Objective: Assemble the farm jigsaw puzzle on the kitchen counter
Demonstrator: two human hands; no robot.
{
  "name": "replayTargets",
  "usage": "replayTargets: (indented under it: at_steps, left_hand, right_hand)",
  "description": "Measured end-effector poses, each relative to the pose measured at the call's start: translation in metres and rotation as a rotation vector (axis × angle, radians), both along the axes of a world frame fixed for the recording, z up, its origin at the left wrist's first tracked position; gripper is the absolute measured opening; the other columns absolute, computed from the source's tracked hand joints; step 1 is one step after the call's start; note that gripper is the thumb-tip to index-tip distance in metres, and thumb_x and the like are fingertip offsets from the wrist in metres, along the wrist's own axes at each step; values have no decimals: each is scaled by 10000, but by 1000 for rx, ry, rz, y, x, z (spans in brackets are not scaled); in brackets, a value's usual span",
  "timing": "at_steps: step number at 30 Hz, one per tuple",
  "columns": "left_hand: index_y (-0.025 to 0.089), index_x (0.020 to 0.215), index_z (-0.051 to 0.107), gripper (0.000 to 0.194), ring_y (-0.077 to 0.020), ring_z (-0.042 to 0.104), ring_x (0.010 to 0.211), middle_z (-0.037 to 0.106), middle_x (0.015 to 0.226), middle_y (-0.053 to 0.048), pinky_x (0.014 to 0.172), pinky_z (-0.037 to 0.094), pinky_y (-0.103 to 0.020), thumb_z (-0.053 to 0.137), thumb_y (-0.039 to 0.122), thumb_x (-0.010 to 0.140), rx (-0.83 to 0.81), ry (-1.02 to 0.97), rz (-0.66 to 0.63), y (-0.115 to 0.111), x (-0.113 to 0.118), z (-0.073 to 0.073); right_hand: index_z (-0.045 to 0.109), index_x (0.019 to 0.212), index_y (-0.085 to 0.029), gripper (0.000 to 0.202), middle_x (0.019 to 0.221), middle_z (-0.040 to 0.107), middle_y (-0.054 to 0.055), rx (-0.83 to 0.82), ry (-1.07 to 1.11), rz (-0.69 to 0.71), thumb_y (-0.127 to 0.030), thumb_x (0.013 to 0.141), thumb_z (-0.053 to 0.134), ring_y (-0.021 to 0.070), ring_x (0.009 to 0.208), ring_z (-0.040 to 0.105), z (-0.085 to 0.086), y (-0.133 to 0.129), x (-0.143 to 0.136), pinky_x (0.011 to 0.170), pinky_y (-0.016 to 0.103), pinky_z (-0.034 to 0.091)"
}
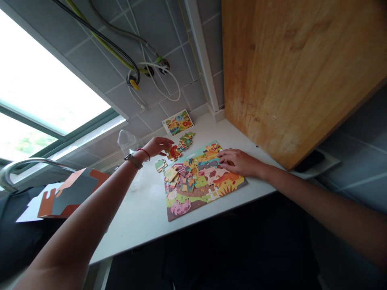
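Observation:
A colourful farm-animal jigsaw puzzle [205,193] lies on the white countertop, with much of its picture joined. My right hand [240,162] rests on its right side, fingers stretched out and nothing visibly held. Beyond the puzzle's upper left edge, my left hand [156,146] hovers with fingers reaching beside a red-patterned loose puzzle piece [174,153]; I see no piece in its grasp. A pile of puzzle pieces [185,139] lies just past those fingers. More pieces [171,175] sit on the puzzle's left part, and a green piece [160,164] lies off its edge.
A picture card [178,122] leans by the tiled wall. Clear plastic packaging [127,140] stands left of my left hand. An opened orange-and-grey box [75,193] lies by the metal faucet [33,160]. A large wooden board [290,72] rises on the right; cables [121,56] hang above.

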State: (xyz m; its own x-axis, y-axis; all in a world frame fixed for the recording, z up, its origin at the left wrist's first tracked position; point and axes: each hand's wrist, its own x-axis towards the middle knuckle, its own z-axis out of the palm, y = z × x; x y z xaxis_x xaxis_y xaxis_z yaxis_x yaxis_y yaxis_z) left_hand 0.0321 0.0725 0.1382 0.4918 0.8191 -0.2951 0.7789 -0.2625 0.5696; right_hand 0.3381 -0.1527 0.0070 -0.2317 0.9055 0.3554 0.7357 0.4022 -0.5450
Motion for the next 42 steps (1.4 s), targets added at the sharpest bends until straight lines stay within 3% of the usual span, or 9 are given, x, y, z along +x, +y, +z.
replayTargets:
  at_steps: [6,11,17,24,31,37,42]
  left_hand:
    - [201,1073,801,362,-188,730,779,782,939,-51,590,653,-290,794,484,846,-122,-21,-233,-70,37,-21]
    - [209,978,823,212,-144,703,697,787,828,-21,603,591,-245,728,385,905,-127,-18,-405,-106,56,-33]
    - [213,977,849,161,-154,727,819,828,918,-17,774,551,-256,718,281,911,-21,-22,-600,-109,78,-28]
    - [240,938,848,133,-138,739,831,830,940,-2,794,524,-221,740,173,899,79,-12,-858,-113,111,-32]
    - [196,874,766,79,-123,708,765,769,832,22,727,515,-217,763,118,860,155,-10,-889,-111,135,-46]
    - [181,1019,730,166,-170,706,862,743,1016,-45,798,545,-287,793,274,896,304,-38,-794,-104,121,-43]
    - [203,1198,726,314,-218,725,961,748,1126,-79,904,586,-362,796,280,902,359,5,-753,-112,86,-43]
  right_hand:
    - [812,1015,-201,179,1294,755,136,-1,10,16,-287,970,661,293,1214,700,1,1,0,1070,462,544]
    - [814,1005,-202,165,1290,755,130,-6,22,20,-272,962,672,291,1201,700,0,1,0,1068,459,538]
    - [823,1051,-206,191,1337,733,132,-21,-19,16,-286,973,668,315,1223,680,-1,1,0,1065,498,534]
    - [812,1040,-216,194,1338,713,130,29,-1,18,-210,973,629,302,1232,669,-4,1,1,1068,486,539]
    - [759,953,-207,220,1184,725,115,27,28,27,-114,935,561,277,1099,683,-1,1,0,1004,443,556]
    - [630,1304,-206,366,1262,702,120,27,188,-164,-135,963,520,271,1191,663,-8,3,1,1045,456,546]
    - [684,1284,-209,335,1327,671,139,16,120,-88,-334,975,658,306,1272,635,-7,2,1,1122,488,517]
